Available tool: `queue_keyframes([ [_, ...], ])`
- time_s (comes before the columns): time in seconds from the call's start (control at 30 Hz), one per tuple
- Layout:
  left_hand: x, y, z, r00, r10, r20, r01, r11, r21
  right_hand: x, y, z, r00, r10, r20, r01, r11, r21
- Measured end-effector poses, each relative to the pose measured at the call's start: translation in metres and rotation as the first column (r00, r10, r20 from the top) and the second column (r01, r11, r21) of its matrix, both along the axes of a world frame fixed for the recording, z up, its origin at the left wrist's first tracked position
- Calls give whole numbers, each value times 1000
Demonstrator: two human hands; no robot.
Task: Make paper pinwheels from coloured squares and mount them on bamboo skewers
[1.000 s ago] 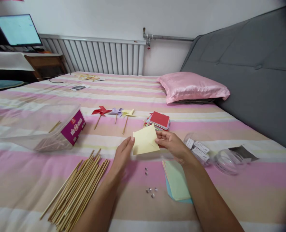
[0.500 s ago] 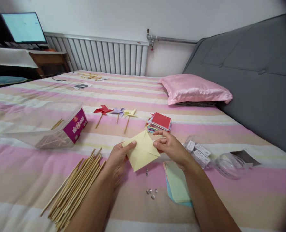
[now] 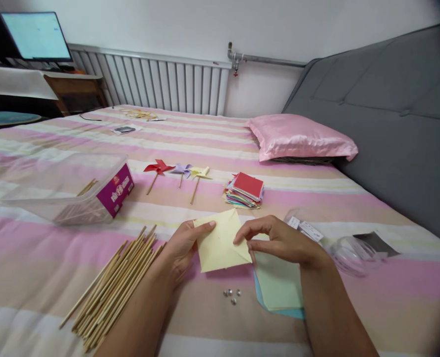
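Note:
A pale yellow square of paper (image 3: 220, 243) with slit lines is held up over the bed. My left hand (image 3: 185, 248) pinches its left edge, thumb on top and the other fingers behind. My right hand (image 3: 279, 240) is at the right corner, index fingertip on the paper and thumb close by at the edge. Several small silver metal fasteners (image 3: 230, 293) lie below the paper. To the right, a pile of light green and blue paper sheets (image 3: 279, 285) is partly covered by my right forearm. Beside my left forearm lies a bundle of thin wooden sticks (image 3: 118, 290).
Three finished pinwheels, red (image 3: 159, 167), purple (image 3: 182, 171) and yellow (image 3: 200, 172), lie ahead. A stack of coloured squares (image 3: 246, 188) sits to their right. A clear plastic box (image 3: 67, 213) stands left; clear packets (image 3: 305, 228) and a plastic coil (image 3: 354, 255) lie right. Farther back is a pink pillow (image 3: 302, 136).
The yellow paper has turned and moved slightly right and down. My right hand has shifted right and lower, its index finger now pressed on the paper near the right corner.

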State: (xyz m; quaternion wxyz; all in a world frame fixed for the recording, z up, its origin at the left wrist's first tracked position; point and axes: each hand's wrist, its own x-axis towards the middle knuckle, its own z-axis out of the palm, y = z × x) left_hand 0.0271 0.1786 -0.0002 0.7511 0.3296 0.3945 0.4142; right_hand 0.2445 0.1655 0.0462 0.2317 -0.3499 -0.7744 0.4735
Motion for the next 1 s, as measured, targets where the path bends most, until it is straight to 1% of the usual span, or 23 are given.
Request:
queue_keyframes([
  [0.07, 0, -2, 0, 999, -39, -9, 39, 999, 0, 1, 0, 0, 999, 36, 9, -36, 999, -26],
  [0.17, 1, -3, 0, 997, -73, -23, 73, 997, -2, 2, 0, 0, 998, 55, 26, -54, 998, -41],
  [0.33, 1, -4, 0, 994, -108, -28, 109, 994, 18, -1, 2, 0, 998, 42, 40, -41, 999, -32],
  [0.47, 1, -4, -1, 993, -113, -28, 114, 993, 21, -5, 3, -2, 999, 24, 33, -22, 998, -56],
  [0.67, 2, -5, -1, 992, -124, -27, 125, 992, 36, -10, 5, -10, 998, -63, 4, 63, 992, -113],
  [0.83, 3, -5, 0, 989, -138, -57, 142, 988, 53, -13, 5, -12, 991, -131, -38, 121, 973, -197],
  [1.0, 5, -5, 3, 986, -141, -83, 148, 986, 75, -14, 6, -12, 985, -172, 1, 169, 968, -185],
])
